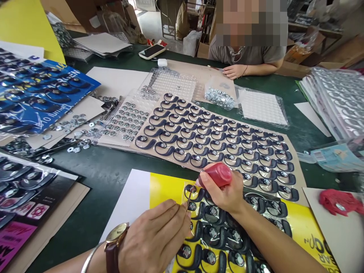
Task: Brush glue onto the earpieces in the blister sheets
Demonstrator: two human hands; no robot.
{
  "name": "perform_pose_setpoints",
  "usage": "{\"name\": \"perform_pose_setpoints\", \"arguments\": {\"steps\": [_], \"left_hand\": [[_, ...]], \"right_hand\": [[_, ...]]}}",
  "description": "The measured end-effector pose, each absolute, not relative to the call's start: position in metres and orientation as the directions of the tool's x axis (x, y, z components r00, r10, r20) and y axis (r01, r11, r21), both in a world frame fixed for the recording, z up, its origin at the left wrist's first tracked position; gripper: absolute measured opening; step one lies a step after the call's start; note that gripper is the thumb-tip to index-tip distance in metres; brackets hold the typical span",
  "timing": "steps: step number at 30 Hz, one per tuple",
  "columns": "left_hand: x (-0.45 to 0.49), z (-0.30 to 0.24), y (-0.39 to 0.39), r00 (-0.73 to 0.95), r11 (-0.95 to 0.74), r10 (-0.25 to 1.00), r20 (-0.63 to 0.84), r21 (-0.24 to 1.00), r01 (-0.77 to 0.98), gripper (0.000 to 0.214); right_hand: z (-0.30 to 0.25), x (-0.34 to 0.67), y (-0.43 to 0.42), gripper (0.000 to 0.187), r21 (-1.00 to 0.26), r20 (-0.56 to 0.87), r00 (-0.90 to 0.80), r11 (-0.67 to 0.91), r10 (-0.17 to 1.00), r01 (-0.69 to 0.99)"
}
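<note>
My right hand (pixel 227 195) is wrapped round a red squeeze bottle (pixel 217 174), tilted so its pale tip points down-left over the top-left piece on a yellow card. My left hand (pixel 159 231), wearing a watch (pixel 116 233), has its fingers together and pinches a thin brown stick (pixel 189 197). The stick's end meets the metal centre of a black hook-shaped piece (pixel 196 192). Under both hands lies the yellow card (pixel 166 185) with rows of these black pieces in clear plastic. My right forearm covers part of it.
A brown card (pixel 297 174) of similar black pieces lies just beyond. Loose metal discs (pixel 76 121) are scattered at left, near a blue card (pixel 76 93). A bag of metal parts (pixel 220 96), a phone (pixel 152 51) and a red cloth (pixel 339 201) lie around. A person (pixel 247 57) sits opposite.
</note>
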State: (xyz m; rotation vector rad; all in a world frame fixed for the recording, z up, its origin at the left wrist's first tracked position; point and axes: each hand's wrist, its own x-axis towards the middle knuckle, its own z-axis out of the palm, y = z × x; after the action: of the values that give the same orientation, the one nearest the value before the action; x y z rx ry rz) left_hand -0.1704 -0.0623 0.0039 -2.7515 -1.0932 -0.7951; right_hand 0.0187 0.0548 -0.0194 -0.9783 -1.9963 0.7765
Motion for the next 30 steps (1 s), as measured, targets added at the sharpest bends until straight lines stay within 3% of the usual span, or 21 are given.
{"name": "perform_pose_setpoints", "arguments": {"steps": [11, 19, 30], "left_hand": [[-0.171, -0.003, -0.065, 0.571, -0.72, 0.653, 0.497, 0.175, 0.672, 0.031], [-0.174, -0.006, -0.068, 0.582, -0.719, 0.669, 0.462, 0.203, 0.665, 0.035], [-0.175, -0.008, -0.069, 0.544, -0.693, 0.693, 0.473, 0.227, 0.685, 0.035]], "right_hand": [[-0.015, 0.02, 0.058, 0.02, -0.724, 0.353, -0.424, 0.531, 0.834, 0.441], [-0.014, 0.022, 0.058, 0.011, -0.749, 0.397, -0.387, 0.538, 0.832, 0.388], [-0.011, 0.021, 0.057, 0.02, -0.721, 0.387, -0.442, 0.564, 0.809, 0.402]]}}
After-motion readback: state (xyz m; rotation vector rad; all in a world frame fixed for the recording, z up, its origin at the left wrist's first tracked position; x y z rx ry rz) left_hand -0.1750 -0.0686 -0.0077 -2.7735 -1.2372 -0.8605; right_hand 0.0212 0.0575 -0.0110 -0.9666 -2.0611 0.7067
